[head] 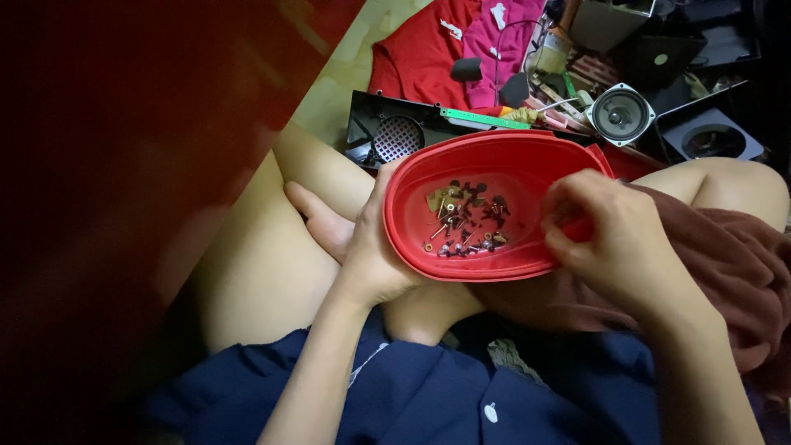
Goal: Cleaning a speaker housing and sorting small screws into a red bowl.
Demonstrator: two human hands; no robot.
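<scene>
On a cluttered floor, left hand gripping red bowl of screws, right hand pinched at its rim.

Round speaker driver on cluttered floor, near black perforated panel. Green strip across panel. Red cloth beside pink cloth. Maroon cloth on lap.
</scene>
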